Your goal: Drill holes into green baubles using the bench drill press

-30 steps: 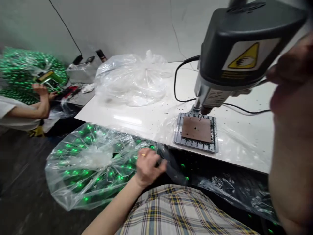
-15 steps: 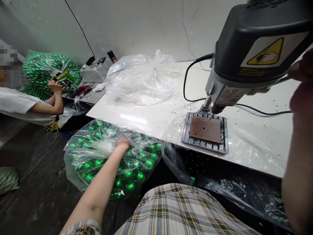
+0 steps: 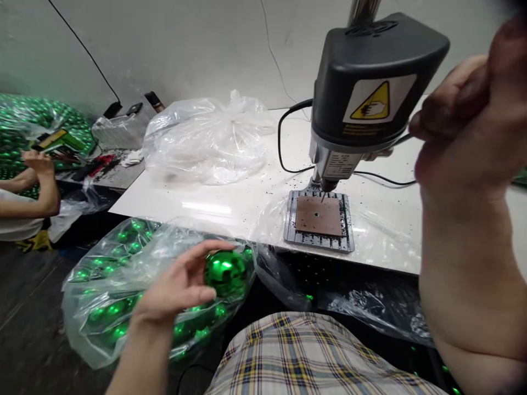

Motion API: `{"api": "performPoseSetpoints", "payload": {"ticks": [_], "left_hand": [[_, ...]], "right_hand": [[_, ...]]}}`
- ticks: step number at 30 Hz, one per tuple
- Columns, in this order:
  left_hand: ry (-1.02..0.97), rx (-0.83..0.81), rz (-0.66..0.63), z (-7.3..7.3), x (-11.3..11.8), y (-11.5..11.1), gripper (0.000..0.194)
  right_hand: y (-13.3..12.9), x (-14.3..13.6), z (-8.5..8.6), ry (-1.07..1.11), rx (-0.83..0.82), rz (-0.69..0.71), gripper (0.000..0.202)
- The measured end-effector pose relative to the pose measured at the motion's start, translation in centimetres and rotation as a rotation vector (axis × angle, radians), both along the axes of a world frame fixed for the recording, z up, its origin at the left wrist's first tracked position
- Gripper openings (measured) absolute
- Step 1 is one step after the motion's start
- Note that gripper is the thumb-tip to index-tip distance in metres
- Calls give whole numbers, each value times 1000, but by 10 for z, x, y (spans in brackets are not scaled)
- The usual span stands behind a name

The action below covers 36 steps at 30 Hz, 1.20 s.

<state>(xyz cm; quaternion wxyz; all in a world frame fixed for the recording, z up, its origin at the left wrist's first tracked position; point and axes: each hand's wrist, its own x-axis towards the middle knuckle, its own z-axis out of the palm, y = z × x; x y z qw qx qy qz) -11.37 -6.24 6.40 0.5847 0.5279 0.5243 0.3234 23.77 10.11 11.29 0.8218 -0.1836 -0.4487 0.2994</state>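
Observation:
A shiny green ball (image 3: pixel 225 272) is gripped between the thumb and fingers of my left hand (image 3: pixel 181 282), just over a clear plastic bag (image 3: pixel 102 291) full of similar balls. My right hand (image 3: pixel 461 104) is closed around the feed lever (image 3: pixel 403 139) of a small bench drill press (image 3: pixel 370 82); the fist covers most of the lever. Under the drill bit, a brown square board (image 3: pixel 318 215) with a small hole lies on the slotted metal base (image 3: pixel 319 246). Dark shavings are scattered on the base and around it.
A large clear plastic bag (image 3: pixel 206 140) rests on the white table (image 3: pixel 173 206). Black cable (image 3: pixel 280 145) runs from the drill. To the left, a co-worker's hand (image 3: pixel 37 160) holds a green-and-black tool beside another bag of green balls (image 3: pixel 20 123).
My left hand has come up out of the bag with a green ball. The view has turned right, showing more of my right hand on the lever.

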Motion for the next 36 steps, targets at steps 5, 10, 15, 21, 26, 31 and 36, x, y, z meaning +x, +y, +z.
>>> {"api": "performPoseSetpoints", "payload": {"ticks": [5, 10, 15, 21, 26, 31, 36], "left_hand": [[-502, -293, 51, -58, 99, 64, 53], [-640, -362, 106, -91, 137, 105, 40], [-613, -357, 56, -93, 146, 118, 39], [-561, -266, 159, -106, 154, 120, 45], [-162, 186, 168, -123, 154, 121, 59], [-2, 386, -12, -122, 153, 125, 56], [127, 407, 29, -117, 157, 127, 63]], "right_hand": [[-4, -7, 3, -76, 148, -121, 40], [-5, -8, 6, -122, 119, -106, 45], [-2, -4, 3, -205, 98, -144, 50], [-1, -3, 1, -241, 82, -170, 50], [-5, -4, 2, -310, 12, -234, 53], [-4, -4, 1, -313, 18, -246, 53], [-1, -1, -1, -330, 20, -229, 52]]}}
